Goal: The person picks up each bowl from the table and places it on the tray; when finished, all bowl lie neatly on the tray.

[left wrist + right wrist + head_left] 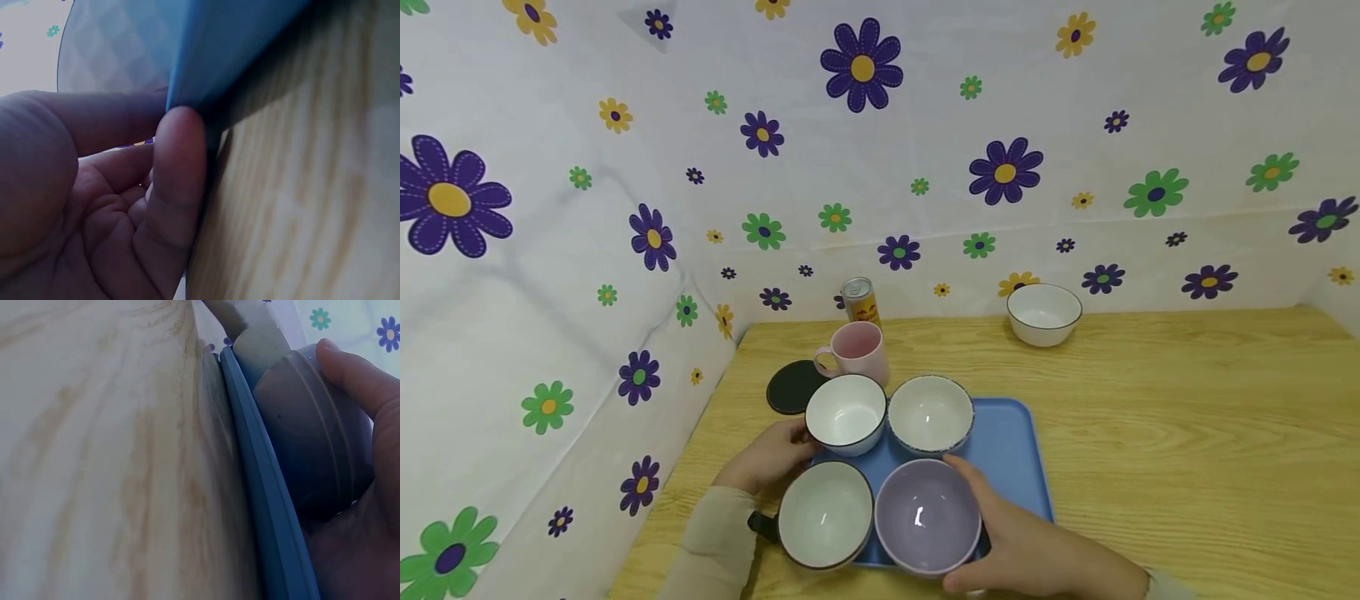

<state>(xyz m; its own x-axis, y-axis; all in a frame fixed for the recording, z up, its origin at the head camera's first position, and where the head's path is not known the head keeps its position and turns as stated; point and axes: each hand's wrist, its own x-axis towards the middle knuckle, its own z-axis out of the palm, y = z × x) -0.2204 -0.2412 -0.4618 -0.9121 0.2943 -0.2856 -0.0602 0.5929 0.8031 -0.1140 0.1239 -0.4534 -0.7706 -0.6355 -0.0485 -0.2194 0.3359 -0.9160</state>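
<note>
A blue tray point(1009, 450) lies on the table with several bowls on it. My left hand point(778, 454) is at its left side, beside a white bowl point(846, 412); in the left wrist view, a fingertip and thumb pinch the tray's edge point(219, 56). My right hand point(1007, 542) grips a purple bowl point(927, 517) from the right, its fingers and thumb spread round the wall. In the right wrist view, the purple bowl point(312, 431) sits just inside the tray's rim. A pale bowl with a black handle point(825, 517) and a speckle-rimmed bowl point(930, 414) stand beside it.
Behind the tray stand a pink mug point(861, 354) and a drink can point(860, 300). A dark round coaster point(795, 387) lies left of the mug. Another white bowl point(1043, 315) is at the table's back, near the flowered cloth wall point(925, 108).
</note>
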